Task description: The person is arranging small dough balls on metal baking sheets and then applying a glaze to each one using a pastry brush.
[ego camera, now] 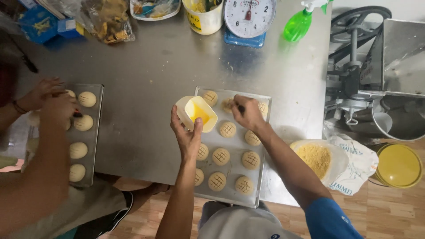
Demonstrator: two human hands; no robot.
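Holding a small cream plastic cup [196, 111] of yellow egg wash, the left hand [187, 135] wraps its fingers and thumb around the cup's lower wall, tilted above the near-left part of a metal baking tray [231, 169]. The right hand [249, 113] is clenched on a dark-handled brush [240, 108], its tip hidden behind the fingers, over a scored round dough piece [228, 105] in the tray's far row. Other scored dough rounds [221, 156] lie in rows across the tray, which rests on a steel table [155, 66]. Just right of the tray sits a bowl of yellow crumbs [315, 158]. At the left, another person's hands [51, 102] work over a second tray of smooth dough balls [79, 150]. A dial scale [249, 17] and a green spray bottle [299, 24] stand at the table's far edge
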